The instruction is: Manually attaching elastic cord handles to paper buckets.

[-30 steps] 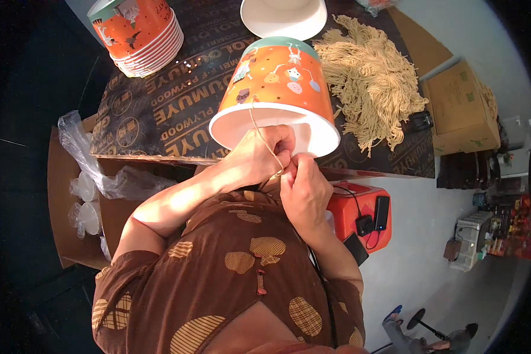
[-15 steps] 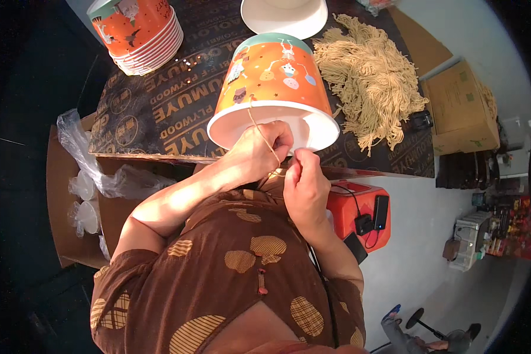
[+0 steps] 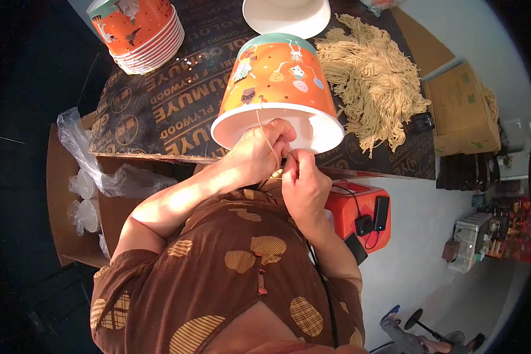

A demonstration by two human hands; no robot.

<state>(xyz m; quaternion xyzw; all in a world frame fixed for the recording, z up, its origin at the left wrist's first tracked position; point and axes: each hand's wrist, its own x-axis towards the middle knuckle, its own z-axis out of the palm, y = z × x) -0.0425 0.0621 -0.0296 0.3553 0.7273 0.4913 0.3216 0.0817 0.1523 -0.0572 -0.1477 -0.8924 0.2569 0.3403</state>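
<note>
1. Clock places are counted from the hands. Pale floor point(image 3: 413, 253) spreads from 3 to 5 o'clock, with blurred shelves point(image 3: 513, 230) beyond.
2. The table point(image 3: 177, 118) fills 10 to 2 o'clock: a dark plywood board with tan print, its near edge rough.
3. At 9 o'clock and lower, an open carton point(image 3: 56, 200) holds crinkled clear plastic point(image 3: 79, 141) and white rounded pieces, half covered. A second brown carton point(image 3: 460, 112) sits toward 3 o'clock.
4. At 12 o'clock the orange bucket point(image 3: 277, 74) is tipped over the table's near side, smooth-walled and tapered, its teal-banded base away and white-rimmed mouth toward the person.
5. Twisted beige yarn point(image 3: 374, 82) heaps loosely at 2 o'clock; nested orange buckets point(image 3: 141, 32) stand at 10, cut off above.
6. At 4 o'clock is a red plastic box point(image 3: 351, 203), partly behind the right arm.
7. The left hand point(image 3: 258, 154) and right hand point(image 3: 307, 184) meet at the bucket's mouth, both curled nearly closed, fingertips pinching a thin cord point(image 3: 266, 131) that runs from the bucket's wall. Fingers hide its end and any knot.
8. A partial figure at 5 o'clock is hard to make out.
</note>
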